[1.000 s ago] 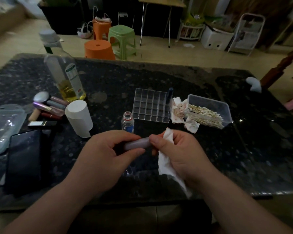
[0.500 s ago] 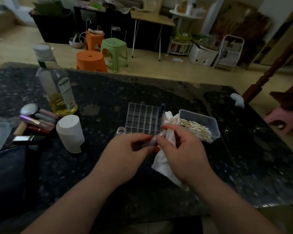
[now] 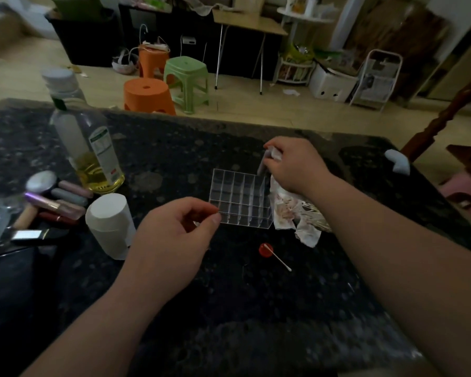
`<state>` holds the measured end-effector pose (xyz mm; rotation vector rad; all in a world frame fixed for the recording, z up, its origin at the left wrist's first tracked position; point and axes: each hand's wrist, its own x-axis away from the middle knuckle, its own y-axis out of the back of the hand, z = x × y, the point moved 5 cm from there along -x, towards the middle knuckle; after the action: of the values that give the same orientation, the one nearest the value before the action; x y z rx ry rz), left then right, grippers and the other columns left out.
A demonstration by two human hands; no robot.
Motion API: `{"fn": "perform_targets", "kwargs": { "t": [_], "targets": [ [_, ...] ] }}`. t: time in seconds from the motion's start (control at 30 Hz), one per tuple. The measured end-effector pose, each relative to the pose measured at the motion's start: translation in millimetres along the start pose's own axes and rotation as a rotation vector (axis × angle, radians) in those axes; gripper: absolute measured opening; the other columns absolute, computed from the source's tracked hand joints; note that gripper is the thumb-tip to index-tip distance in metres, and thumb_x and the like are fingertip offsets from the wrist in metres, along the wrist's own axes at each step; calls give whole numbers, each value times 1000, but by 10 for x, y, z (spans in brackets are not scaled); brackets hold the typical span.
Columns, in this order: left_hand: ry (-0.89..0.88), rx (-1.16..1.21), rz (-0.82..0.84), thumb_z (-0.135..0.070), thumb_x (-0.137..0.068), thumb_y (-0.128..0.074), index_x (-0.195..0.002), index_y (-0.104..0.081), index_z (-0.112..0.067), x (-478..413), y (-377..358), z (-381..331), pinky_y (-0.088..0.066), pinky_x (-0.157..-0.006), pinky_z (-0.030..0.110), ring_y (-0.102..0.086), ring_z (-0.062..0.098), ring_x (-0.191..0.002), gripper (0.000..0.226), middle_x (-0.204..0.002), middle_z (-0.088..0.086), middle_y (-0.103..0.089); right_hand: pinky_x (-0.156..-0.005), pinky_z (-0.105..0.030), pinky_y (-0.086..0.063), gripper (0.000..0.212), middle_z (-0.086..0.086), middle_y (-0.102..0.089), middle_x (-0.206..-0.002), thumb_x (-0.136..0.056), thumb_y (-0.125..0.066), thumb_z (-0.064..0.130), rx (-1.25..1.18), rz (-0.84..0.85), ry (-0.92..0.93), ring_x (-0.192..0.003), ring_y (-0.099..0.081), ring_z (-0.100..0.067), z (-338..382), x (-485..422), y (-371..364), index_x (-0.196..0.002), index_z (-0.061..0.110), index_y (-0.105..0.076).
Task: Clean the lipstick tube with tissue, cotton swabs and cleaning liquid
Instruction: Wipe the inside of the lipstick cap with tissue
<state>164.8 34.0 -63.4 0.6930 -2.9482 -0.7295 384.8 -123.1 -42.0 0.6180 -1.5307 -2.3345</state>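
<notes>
The hands had separated. The right hand [image 3: 297, 164] had carried the lipstick tube [image 3: 262, 166] away from the left hand [image 3: 174, 235] and held it over the far right corner of the clear organizer [image 3: 242, 220]. Its fingers were clenched around the tube's upper end together with a tissue [image 3: 275, 154]. Whether the tube's lower end had entered a compartment could not be determined.

The left hand hovered at the organizer's near left corner, fingers curled and thumb against forefinger. Whether it pinched anything could not be determined.

Judgement: wiping of this tube appeared complete and stowing was under way.

Half a second before, both hands gripped the tube just in front of the organizer. A red cap [image 3: 264, 250] and a cotton swab [image 3: 280, 260], then largely covered by the hands, lay exposed in front of the organizer's near right corner.
</notes>
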Motion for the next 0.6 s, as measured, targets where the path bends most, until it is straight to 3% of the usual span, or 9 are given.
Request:
{"fn": "perform_targets", "kwargs": {
  "t": [0.13,0.37,0.47,0.6],
  "targets": [
    [3,-1,42,-33,-87,-70,-83,-70,-41,-12,-36,0,-56,-65,22,-66,-3,-75,10,-83,-31,-68,-93,-40,-52,36,-8,-64,-129,-94,-59,27,79,90,-28,-114,-59,-28,-58,-74,-166,-129,20,-62],
    [-10,-1,58,-33,-88,-69,-82,-69,-42,-3,-31,-10,-56,-66,22,-66,-3,-74,11,-81,-30,-69,-97,-39,-48,42,-3,-55,-136,-96,-57,32,249,172,-31,-121,-54,-25,-83,-33,-414,-137,24,-56],
    [-7,2,61,-32,-88,-69,-81,-70,-40,2,-27,-8,-57,-66,24,-66,-2,-73,11,-81,-30,-68,-95,-37,-48,54,-4,-48,-137,-93,-61,37,157,91,-23,-119,-54,-26,-48,12,-278,-143,25,-48],
    [17,9,69,-32,-88,-69,-83,-71,-39,4,5,12,-61,-69,33,-69,5,-70,9,-77,-15,-73,-88,-32,-51,46,2,-57,-116,-86,-69,44,-48,-15,2,-103,-57,-15,166,445,-86,-125,22,-60]
  ]
}}
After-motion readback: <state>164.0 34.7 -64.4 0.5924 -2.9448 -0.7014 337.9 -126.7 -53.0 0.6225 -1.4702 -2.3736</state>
